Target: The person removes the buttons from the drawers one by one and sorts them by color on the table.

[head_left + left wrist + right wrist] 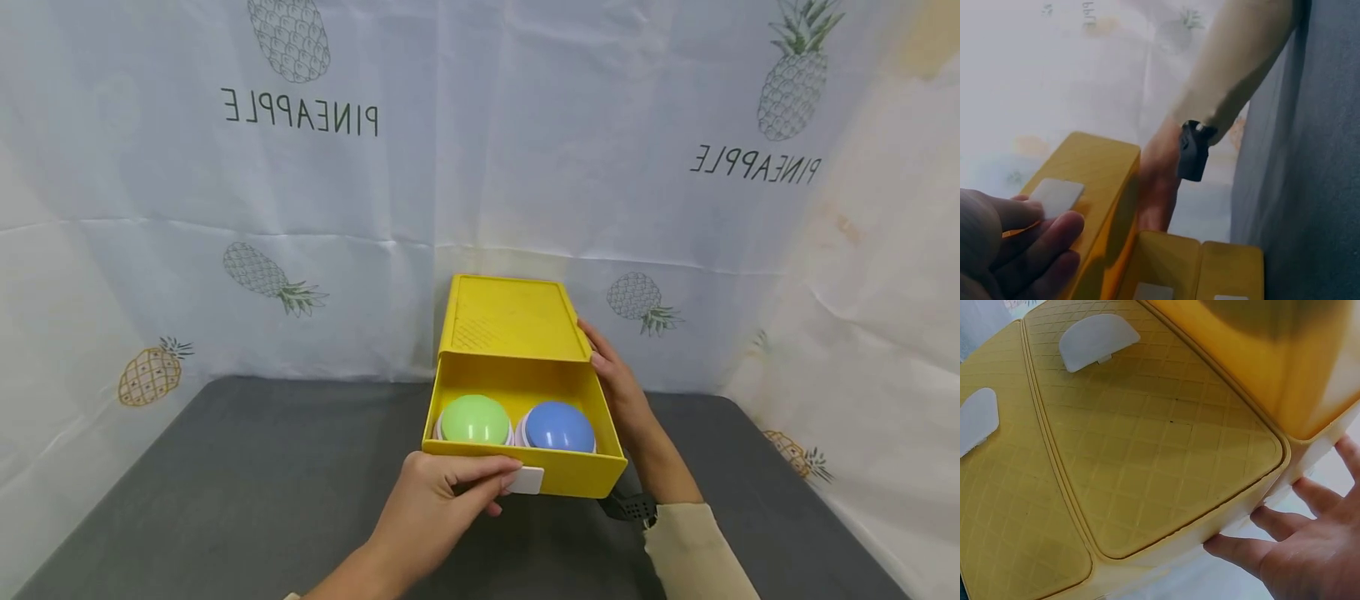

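Observation:
A small yellow drawer cabinet (517, 317) stands on the dark tabletop, its top drawer (581, 473) pulled out toward me. Inside, a green-domed round object (474, 419) sits to the left of a blue-domed one (558, 427), both with pale rims. My left hand (442, 504) pinches the white handle tab (1057, 195) on the drawer front between thumb and fingers. On the cabinet's right side rests my right hand (622, 392), its spread fingertips (1229, 545) touching the side wall. Two lower drawers (1154, 437) with white tabs are closed.
A dark grey tabletop (225, 492) spreads around the cabinet. Behind it hangs a white curtain (517, 167) printed with pineapples, which also runs along both sides. A black band (1194, 150) is around the right wrist.

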Demonstrator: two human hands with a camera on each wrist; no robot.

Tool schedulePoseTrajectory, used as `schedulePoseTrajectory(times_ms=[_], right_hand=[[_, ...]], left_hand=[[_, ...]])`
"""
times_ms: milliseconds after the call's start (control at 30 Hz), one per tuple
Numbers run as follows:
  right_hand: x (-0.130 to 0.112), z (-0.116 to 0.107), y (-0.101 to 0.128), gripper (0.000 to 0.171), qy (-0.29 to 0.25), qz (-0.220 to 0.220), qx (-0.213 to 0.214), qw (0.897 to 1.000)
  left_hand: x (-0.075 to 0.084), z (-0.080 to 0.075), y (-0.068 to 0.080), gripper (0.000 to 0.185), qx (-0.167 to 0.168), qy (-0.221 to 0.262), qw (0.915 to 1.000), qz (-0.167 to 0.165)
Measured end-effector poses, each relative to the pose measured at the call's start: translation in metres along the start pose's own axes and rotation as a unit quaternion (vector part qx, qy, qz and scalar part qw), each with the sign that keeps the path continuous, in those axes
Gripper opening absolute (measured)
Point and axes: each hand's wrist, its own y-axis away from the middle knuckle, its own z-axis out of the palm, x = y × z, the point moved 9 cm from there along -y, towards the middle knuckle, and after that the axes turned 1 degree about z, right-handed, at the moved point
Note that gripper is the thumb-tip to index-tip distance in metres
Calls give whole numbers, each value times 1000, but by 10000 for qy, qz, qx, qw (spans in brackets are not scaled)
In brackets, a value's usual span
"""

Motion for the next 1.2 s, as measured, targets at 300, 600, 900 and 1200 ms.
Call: schedulePoseTrajectory(times_ms=[300, 600, 900, 1200], right_hand=[[-1, 0, 0, 56, -153, 5, -11, 9999], [0, -1, -1, 56, -178, 71, 42, 9998], [3, -3, 0, 55, -22, 269, 171, 9995], [4, -2, 0, 55, -10, 317, 233, 9992]], left_hand=[[15, -1, 10, 19, 100, -545, 9971, 526], [81, -26, -7, 10, 593, -1953, 9631, 1754], [53, 8, -66, 40, -1913, -1968, 9597, -614], [28, 29, -94, 52, -2652, -2137, 9346, -1026]])
